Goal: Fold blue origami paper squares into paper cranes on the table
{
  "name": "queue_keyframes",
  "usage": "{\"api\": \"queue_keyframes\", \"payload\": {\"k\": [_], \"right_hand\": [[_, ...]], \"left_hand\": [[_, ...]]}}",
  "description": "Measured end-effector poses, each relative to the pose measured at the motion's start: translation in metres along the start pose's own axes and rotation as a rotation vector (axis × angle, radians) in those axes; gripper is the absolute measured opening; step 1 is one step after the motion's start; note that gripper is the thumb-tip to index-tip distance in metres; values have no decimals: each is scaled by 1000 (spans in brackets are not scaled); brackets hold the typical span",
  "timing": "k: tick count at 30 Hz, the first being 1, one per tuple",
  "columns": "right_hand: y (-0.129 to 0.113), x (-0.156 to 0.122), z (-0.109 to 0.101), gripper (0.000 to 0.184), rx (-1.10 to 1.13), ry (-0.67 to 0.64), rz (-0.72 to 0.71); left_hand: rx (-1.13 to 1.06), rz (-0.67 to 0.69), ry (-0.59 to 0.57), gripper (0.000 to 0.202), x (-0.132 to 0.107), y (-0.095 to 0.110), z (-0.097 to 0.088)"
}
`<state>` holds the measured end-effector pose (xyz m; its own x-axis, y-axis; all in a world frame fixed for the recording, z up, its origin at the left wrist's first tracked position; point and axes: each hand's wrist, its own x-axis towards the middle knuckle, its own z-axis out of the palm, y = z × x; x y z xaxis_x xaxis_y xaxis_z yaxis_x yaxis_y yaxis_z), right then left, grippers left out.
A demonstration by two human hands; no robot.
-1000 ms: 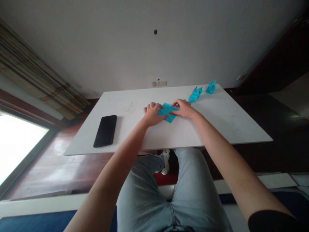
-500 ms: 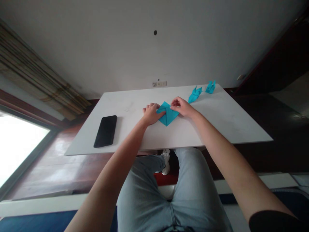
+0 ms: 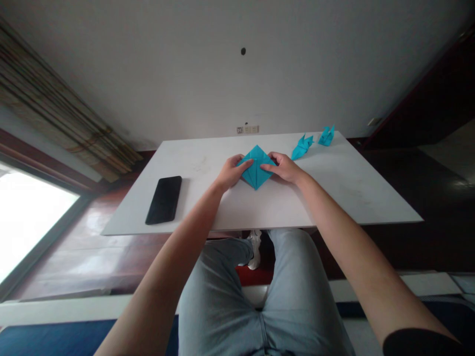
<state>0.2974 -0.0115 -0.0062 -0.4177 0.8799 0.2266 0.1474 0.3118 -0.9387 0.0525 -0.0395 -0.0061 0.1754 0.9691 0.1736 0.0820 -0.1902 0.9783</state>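
Note:
A blue sheet of origami paper (image 3: 256, 173), folded into a diamond with crease lines down its middle, is held between my two hands over the table. My left hand (image 3: 233, 171) grips its left corner, thumb on top and fingers behind. On the opposite corner, my right hand (image 3: 285, 168) pinches the paper the same way, its thumb lying on the front face. The fingertips behind the paper are hidden. Beyond my right hand stands a folded blue paper figure (image 3: 303, 147) with pointed tips, and a second blue paper figure (image 3: 326, 136) sits farther right.
The white table (image 3: 193, 198) stretches across in front of my knees, its far side near the wall. A black phone (image 3: 164, 200) lies on its left part. Wall sockets (image 3: 247, 129) show just behind the far edge, and a curtain (image 3: 67, 109) hangs at left.
Both hands now hold the side corners of the paper with thumbs on top. The left hand has come off the tabletop, and the paper sits slightly higher in view.

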Motion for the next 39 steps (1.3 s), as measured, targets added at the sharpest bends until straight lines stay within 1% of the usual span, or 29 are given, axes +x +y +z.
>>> {"api": "queue_keyframes", "payload": {"k": [3,6,9,13,17,19,21,24,26,28,31,35,39], "right_hand": [[-3,-1,0,55,-14,19,-5],[-4,0,0,55,-12,75,-45],[-4,1,1,64,8,123,-49],[-2,0,2,76,44,94,-28],[-2,-1,3,82,75,98,-47],[-2,0,2,81,82,118,-65],[-3,0,1,75,49,146,-93],[-4,2,-1,56,-59,157,-140],[-4,2,-2,47,-102,153,-159],[-5,2,-1,44,-103,160,-159],[-4,1,1,49,-59,157,-147],[-2,0,2,59,22,82,-125],[-3,-1,2,67,27,55,-102]], "left_hand": [[-23,33,-29,45,3,-8,-1],[-58,35,-61,51,3,-12,-1],[-58,19,-41,61,2,-12,0],[-110,19,5,69,4,-15,1],[-136,82,8,66,7,-17,1],[-143,119,5,64,7,-15,0],[-132,147,22,61,8,-12,0],[-71,187,51,48,7,-8,0],[-30,182,34,42,6,-6,1],[-38,147,-9,42,5,-6,2],[-101,127,-44,47,4,-7,3],[-133,173,9,54,6,-10,3],[-105,167,34,57,8,-9,3]]}}
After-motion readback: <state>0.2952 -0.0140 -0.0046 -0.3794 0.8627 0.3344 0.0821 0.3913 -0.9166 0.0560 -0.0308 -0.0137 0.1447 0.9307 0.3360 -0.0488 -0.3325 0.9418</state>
